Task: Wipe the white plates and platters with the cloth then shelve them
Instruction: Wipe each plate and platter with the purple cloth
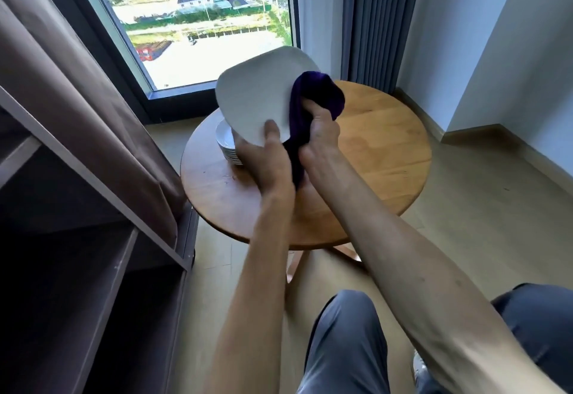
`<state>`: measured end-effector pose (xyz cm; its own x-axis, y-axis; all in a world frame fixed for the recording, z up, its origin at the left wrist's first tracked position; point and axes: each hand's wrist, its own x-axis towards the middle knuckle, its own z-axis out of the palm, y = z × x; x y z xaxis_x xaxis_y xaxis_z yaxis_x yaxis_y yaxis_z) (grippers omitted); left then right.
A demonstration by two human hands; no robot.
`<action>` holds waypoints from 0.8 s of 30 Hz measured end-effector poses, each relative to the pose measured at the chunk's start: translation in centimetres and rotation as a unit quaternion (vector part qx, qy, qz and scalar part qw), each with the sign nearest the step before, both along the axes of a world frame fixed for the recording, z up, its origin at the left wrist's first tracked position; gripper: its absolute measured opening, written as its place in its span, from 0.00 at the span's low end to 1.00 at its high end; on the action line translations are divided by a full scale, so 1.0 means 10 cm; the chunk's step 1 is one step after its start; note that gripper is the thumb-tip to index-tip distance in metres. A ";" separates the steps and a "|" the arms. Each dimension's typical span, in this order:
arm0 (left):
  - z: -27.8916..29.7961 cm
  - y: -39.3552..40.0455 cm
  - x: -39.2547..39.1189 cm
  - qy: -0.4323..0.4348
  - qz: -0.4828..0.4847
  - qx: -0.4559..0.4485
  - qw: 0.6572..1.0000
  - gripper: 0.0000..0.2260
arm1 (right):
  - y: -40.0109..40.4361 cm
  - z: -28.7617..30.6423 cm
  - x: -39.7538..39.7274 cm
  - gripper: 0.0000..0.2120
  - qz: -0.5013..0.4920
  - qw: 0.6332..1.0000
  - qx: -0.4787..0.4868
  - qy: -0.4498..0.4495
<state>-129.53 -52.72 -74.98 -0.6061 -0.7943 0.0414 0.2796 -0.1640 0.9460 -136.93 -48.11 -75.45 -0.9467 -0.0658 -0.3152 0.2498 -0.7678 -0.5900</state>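
Hands [297, 152]: white platter [254, 99], purple cloth [316, 99].

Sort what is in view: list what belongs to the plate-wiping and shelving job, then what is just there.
Part of the job:
white platter, held tilted by the left hand
purple cloth, gripped by the right hand against the platter
stack of white plates on the round table
open shelf unit at the left

Just there:
brown curtain
grey curtain
window

Bright daylight from the window [198, 21], overexposed low down. Deep shadow in the shelf unit [77, 254]. Wide-angle bending at edges, slight softness.
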 end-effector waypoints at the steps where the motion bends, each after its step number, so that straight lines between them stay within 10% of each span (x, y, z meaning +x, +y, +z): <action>1: -0.06 0.05 -0.02 0.008 0.021 -0.002 1.000 0.22 | -0.01 -0.02 0.02 0.16 0.005 1.000 0.012 0.007; 7: 0.22 -0.71 0.12 -0.016 -0.126 -0.231 0.965 0.12 | 0.39 -0.04 -0.19 0.11 0.012 0.988 0.118 0.099; 13: 0.44 -1.06 0.12 -0.038 -0.220 -0.208 0.952 0.13 | 0.47 0.23 -0.31 0.15 0.030 0.800 0.521 0.294; 24: 0.22 -0.78 0.23 -0.037 -0.291 -0.293 0.910 0.14 | 0.10 0.57 -0.06 0.22 0.025 0.673 0.575 0.465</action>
